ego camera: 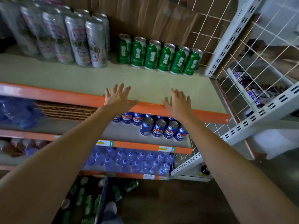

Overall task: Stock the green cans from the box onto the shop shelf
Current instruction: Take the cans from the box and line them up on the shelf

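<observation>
Several green cans (159, 54) stand upright in a row at the back of the top shelf (64, 76), against the cardboard backing. My left hand (117, 98) and my right hand (178, 103) are both over the shelf's orange front edge (68, 97), fingers spread and holding nothing, well short of the cans. Down on the floor sits the box (103, 196) with several more green cans (88, 204) lying in it, and a few loose green cans (131, 185) lie beside it.
Tall silver cans (77, 39) fill the shelf's left rear. Blue cola cans (161, 128) stand on the shelf below, water bottles (132, 160) lower still. A white wire rack (252, 65) adjoins on the right. My shoe (110, 209) is next to the box.
</observation>
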### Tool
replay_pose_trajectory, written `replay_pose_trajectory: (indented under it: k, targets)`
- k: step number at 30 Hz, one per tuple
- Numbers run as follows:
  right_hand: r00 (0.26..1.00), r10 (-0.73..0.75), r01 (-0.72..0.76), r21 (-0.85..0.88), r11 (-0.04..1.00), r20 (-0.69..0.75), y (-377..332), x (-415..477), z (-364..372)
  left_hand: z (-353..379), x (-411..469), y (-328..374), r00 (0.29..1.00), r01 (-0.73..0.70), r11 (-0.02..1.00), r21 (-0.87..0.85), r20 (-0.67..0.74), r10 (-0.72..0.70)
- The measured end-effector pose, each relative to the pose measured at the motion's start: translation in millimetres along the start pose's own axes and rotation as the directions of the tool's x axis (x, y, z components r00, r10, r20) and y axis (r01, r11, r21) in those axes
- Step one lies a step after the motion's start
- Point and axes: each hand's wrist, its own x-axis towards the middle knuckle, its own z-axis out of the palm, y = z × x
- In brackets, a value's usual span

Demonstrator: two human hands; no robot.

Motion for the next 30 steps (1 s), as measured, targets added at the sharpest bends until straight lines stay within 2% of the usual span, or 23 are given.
replay_pose_trajectory:
  k: [6, 9, 15, 19, 24, 30]
  targets:
    - [0.986, -0.165, 0.168, -0.070, 0.983, 0.036, -9.9, -45.2, 0.6, 11.7, -67.0, 2.8, 0.992, 0.084, 0.996, -0.010, -0.092, -0.085]
    - [0.963, -0.263, 0.266, -0.047, 0.963, 0.054, -18.2, -67.1, 5.1, 22.0, -102.5, -0.5, 0.982, 0.141, 0.990, -0.012, -0.124, -0.141]
    - [0.918, -0.373, 0.377, -0.003, 0.926, 0.132, -59.6, -91.2, 30.4, 35.6, -172.6, -36.3, 0.946, 0.306, 0.951, -0.040, -0.103, -0.308]
    - [0.845, -0.496, 0.501, 0.029, 0.865, 0.201, -106.9, -100.6, 63.5, 46.8, -218.1, -81.3, 0.893, 0.440, 0.897, -0.038, -0.081, -0.442]
    - [0.722, -0.605, 0.614, 0.091, 0.784, 0.337, -181.3, -116.4, 119.0, 68.5, -276.8, -145.5, 0.778, 0.626, 0.777, -0.065, -0.026, -0.628]
    - [0.592, -0.651, 0.692, 0.114, 0.713, 0.475, -247.8, -141.7, 183.8, 103.6, -332.6, -207.3, 0.696, 0.718, 0.695, -0.042, 0.019, -0.718]
